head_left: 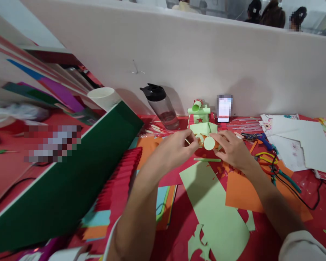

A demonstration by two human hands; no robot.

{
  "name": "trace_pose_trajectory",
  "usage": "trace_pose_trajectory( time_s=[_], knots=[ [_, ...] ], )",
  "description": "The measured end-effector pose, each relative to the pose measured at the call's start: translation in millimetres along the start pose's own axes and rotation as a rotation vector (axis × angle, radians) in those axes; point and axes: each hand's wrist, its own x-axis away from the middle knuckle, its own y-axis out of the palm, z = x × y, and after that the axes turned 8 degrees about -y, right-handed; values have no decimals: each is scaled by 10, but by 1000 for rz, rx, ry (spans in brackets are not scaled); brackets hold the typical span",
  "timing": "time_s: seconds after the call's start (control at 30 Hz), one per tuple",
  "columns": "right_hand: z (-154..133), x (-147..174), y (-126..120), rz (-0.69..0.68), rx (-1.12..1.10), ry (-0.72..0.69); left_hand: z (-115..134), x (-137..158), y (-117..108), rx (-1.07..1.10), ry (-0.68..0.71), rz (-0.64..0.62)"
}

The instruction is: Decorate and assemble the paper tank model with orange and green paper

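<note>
My left hand [185, 145] and my right hand [229, 149] meet over the middle of the table. Between their fingertips is a small orange paper piece with round pale green paper discs [209, 143]. The left fingers pinch near the left disc, and a thin pale stick shows beside them. On the right, my thumb and fingers close around the orange part, which they partly hide. Just behind stands a pale green and red paper model [203, 127] with a red star and a rolled tube on top. Below the hands lies a thin green paper roll [207, 159].
A pale green sheet [214, 206] and an orange sheet [244, 192] lie in front. Pliers [288, 179] and a dark cable are at right. A water bottle [163, 108], a phone [224, 108] and a dark green board [70, 181] stand around the workspace.
</note>
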Motion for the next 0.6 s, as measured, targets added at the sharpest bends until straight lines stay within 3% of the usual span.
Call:
trace_pose_trajectory(
  time_s=[0.27, 0.6],
  knots=[
    [-63, -26, 37, -30, 68, -66, 38, 38, 26, -93, -19, 2],
    [-78, -28, 49, -30, 61, -70, 108, 58, 40, -43, 31, -79]
  ],
)
